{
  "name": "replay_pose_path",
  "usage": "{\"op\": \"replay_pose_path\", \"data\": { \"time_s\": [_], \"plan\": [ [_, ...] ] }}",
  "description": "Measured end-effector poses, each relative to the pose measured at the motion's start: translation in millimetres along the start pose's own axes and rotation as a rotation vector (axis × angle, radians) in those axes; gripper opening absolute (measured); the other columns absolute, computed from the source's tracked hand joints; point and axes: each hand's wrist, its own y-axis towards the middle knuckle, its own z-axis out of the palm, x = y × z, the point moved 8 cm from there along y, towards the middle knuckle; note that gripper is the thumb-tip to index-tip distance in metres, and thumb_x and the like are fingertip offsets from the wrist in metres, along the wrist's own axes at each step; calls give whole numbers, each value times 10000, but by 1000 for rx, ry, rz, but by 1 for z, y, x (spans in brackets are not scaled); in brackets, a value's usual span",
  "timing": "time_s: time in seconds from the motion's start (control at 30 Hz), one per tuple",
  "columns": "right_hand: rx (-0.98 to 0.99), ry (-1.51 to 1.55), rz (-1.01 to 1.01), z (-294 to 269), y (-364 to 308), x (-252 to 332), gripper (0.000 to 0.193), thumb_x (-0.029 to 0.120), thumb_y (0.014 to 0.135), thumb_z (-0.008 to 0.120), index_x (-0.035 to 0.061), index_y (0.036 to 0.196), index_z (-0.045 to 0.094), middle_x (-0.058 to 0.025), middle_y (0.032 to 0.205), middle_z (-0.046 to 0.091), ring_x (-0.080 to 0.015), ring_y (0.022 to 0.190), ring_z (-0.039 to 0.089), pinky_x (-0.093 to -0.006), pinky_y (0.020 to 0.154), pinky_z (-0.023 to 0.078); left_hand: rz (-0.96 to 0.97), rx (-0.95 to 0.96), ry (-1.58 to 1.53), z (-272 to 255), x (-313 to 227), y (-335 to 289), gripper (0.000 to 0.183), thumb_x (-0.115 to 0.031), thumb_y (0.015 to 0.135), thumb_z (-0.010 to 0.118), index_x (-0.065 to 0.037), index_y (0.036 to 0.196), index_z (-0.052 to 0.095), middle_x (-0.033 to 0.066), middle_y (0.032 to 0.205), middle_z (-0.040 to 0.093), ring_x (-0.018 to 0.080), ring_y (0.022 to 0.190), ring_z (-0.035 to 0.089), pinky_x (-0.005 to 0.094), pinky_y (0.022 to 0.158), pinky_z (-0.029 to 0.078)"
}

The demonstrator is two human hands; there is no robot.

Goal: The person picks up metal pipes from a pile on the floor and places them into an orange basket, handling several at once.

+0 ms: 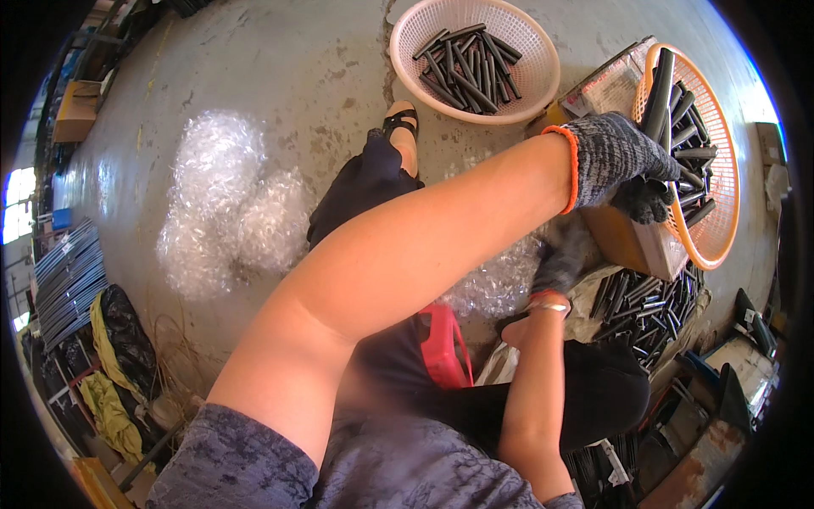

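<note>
My left arm stretches across to the right, and my left hand (623, 165), in a grey knit glove with an orange cuff, is at the orange plastic basket (721, 216). Its fingers are curled, and a long black tube (660, 97) sticks up from behind them, apparently in the grip. More black tubes (697, 153) lie inside that basket, which is tilted on a cardboard box (619, 237). Lower down, my right hand (561, 265), also gloved, is smeared by motion beside the box; its fingers cannot be made out.
A pale pink basket (403, 64) of black tubes stands on the floor ahead. Shiny clear plastic pieces lie in heaps (212, 204) to the left. Short dark tubes (640, 310) are piled at the right. A red plastic stool (443, 348) is by my legs.
</note>
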Motion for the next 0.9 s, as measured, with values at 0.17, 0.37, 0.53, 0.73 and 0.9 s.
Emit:
{"op": "replay_pose_path", "data": {
  "time_s": [0.17, 0.37, 0.53, 0.73, 0.9],
  "plan": [
    [72, -1059, -1163, 19, 42, 150, 433, 206, 902, 495, 2, 1275, 409, -127, 1242, 490, -212, 1095, 505, -322, 919, 412, -11, -39, 82, 11, 6, 4, 149, -64, 756, 645, 40, 856, 607, 148, 709, 637, 228, 589, 620, 323, 568, 530],
    [328, -1063, -798, 45, 33, 70, 417, 239, 938, 421, 27, 1297, 423, -126, 1325, 466, -221, 1197, 454, -332, 1018, 352, -85, -49, 141, 4, 12, -1, 105, -54, 782, 613, 49, 801, 615, 155, 692, 636, 230, 574, 623, 318, 567, 532],
    [527, -1653, -191, -16, -16, -153, 348, 230, 911, 407, -1, 1144, 523, -209, 1111, 562, -357, 971, 546, -420, 822, 442, -61, -51, 108, -4, 7, 3, 147, -86, 802, 631, 55, 838, 611, 166, 702, 638, 257, 581, 639, 331, 532, 550],
    [314, -1080, 298, -76, -6, -196, 299, 272, 916, 488, 38, 1092, 550, -99, 839, 595, -229, 560, 562, -324, 471, 423, -57, 16, 121, 9, 19, 9, 148, -74, 789, 654, 50, 852, 603, 177, 690, 634, 280, 551, 637, 370, 473, 558],
    [114, 52, -160, 0, 31, 34, 348, 219, 912, 491, 60, 1221, 473, -78, 1159, 531, -203, 1012, 515, -325, 828, 418, -98, -11, 141, 3, 17, 1, 142, -68, 774, 652, 47, 848, 615, 164, 701, 640, 250, 554, 626, 344, 490, 530]
  ]
}}
